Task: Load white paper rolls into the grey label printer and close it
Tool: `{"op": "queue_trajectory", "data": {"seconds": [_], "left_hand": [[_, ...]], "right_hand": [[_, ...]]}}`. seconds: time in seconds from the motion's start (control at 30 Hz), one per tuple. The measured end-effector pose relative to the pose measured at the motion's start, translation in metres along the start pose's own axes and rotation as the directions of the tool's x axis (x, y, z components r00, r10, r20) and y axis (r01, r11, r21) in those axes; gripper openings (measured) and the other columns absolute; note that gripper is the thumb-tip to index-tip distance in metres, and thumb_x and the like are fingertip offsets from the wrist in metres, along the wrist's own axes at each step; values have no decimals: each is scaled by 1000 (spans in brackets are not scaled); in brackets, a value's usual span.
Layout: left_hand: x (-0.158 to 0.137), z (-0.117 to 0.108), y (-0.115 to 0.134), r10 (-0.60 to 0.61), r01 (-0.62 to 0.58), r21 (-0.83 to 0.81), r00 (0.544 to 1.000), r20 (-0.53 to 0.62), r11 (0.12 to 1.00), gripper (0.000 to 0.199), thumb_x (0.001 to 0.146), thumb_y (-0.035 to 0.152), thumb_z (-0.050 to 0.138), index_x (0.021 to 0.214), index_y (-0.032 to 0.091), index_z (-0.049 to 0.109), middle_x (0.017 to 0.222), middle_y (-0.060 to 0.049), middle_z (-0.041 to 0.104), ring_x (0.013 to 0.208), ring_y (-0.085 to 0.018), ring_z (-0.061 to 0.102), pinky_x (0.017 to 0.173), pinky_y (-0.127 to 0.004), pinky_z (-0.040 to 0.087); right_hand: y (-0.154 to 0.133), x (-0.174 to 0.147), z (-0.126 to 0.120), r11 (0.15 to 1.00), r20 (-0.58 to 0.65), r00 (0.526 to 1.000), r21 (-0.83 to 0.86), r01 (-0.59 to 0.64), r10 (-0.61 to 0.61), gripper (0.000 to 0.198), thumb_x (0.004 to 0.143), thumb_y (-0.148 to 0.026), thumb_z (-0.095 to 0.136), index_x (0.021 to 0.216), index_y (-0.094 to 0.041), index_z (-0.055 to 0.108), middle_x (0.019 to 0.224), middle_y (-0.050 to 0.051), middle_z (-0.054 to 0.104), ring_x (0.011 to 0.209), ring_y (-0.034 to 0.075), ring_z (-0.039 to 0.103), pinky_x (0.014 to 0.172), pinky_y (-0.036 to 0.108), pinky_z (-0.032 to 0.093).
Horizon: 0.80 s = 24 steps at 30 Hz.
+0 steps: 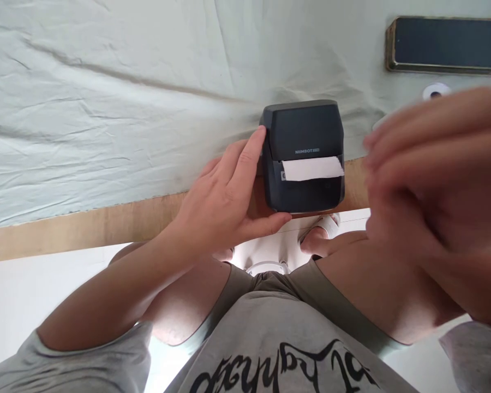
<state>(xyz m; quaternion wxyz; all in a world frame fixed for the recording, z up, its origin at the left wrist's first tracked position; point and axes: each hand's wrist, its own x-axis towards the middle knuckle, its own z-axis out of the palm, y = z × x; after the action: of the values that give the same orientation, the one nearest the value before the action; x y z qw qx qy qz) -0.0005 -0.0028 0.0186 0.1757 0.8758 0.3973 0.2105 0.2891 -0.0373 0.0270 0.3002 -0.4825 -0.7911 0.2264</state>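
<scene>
My spread left hand (pixel 216 196) touches the printer (pixel 305 128) at the tabletop (pixel 118 136) edge nearest me; my right hand (pixel 437 169) blurs, grip unclear.

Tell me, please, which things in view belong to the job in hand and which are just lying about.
In use:
black printer, touched by the left hand
white paper strip across its front

Apparently just lying about:
dark oblong object, top right
white round object, partly hidden by the blurred right hand
</scene>
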Motion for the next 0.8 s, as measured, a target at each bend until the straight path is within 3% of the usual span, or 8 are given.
{"op": "queue_trajectory", "data": {"seconds": [0.13,0.27,0.37,0.63,0.8], "left_hand": [[-2,-3,6,-43,40,60,998,48,997,96,104,79,52,169,9,35,168,-26,55,156,-43,57,128,-57,52],[-5,0,13,-1,-8,199,999,47,980,95,108,71,49,167,-3,35,166,-32,55,153,-42,60,126,-53,53],[-6,4,15,31,-34,271,999,14,962,99,109,74,48,163,-8,38,163,-36,57,152,-43,62,125,-52,55],[-6,7,16,-97,98,190,995,-15,977,112,94,92,61,170,14,37,168,-25,57,154,-44,61,125,-56,56],[-4,10,20,-154,161,152,986,-58,975,110,91,95,61,168,18,42,166,-23,59,150,-45,64,122,-58,59]], "right_hand": [[3,35,-3,994,-60,998,-112,-16,10,56,108,-50,43,157,-24,37,170,7,31,163,19,41,137,50,51],[9,51,2,991,89,994,-119,-54,65,56,110,-44,37,162,-27,27,154,7,47,133,10,58,123,43,60],[14,50,5,992,109,993,-125,-30,43,55,112,-49,31,162,-28,28,144,8,51,118,7,57,109,37,63],[16,48,4,990,86,996,-139,37,-25,66,112,-69,19,161,-26,30,145,8,48,124,7,57,110,34,62],[14,50,2,995,93,995,-100,29,-19,69,111,-71,19,161,-25,31,146,7,49,127,7,58,114,33,60]]}}
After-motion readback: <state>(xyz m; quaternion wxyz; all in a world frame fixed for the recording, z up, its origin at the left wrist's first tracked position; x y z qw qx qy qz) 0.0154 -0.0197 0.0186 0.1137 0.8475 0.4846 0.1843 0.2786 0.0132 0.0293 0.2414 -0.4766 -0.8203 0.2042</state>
